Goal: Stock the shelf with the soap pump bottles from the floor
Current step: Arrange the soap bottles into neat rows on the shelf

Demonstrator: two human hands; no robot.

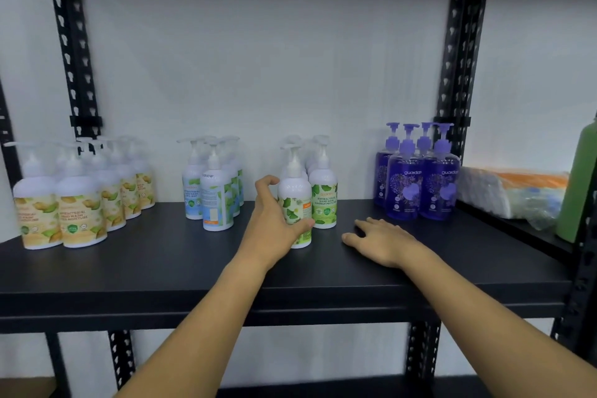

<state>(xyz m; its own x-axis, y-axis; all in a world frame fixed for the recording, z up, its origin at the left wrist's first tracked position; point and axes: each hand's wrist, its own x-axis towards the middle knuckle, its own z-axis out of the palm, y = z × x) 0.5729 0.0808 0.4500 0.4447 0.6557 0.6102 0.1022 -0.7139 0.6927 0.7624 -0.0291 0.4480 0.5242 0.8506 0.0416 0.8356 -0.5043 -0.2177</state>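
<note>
The left hand [274,220] curls around the front green-label soap pump bottle [295,200], thumb low across its label and fingers hooked behind its shoulder. The bottle stands upright on the black shelf [193,268], long axis vertical, pump head on top, touching or nearly touching a second green-label bottle [324,197] on its right and a little behind. The right hand [381,237] lies flat and spread on the shelf, right of the held bottle and clear of it, holding nothing. Left of the held bottle stand the blue-label bottles [214,191], then the yellow-label bottles [80,203]; well right of it, the purple bottles [420,178]. The left hand is plainly nearer, so squaring the bottle with its neighbour likely falls to it.
</note>
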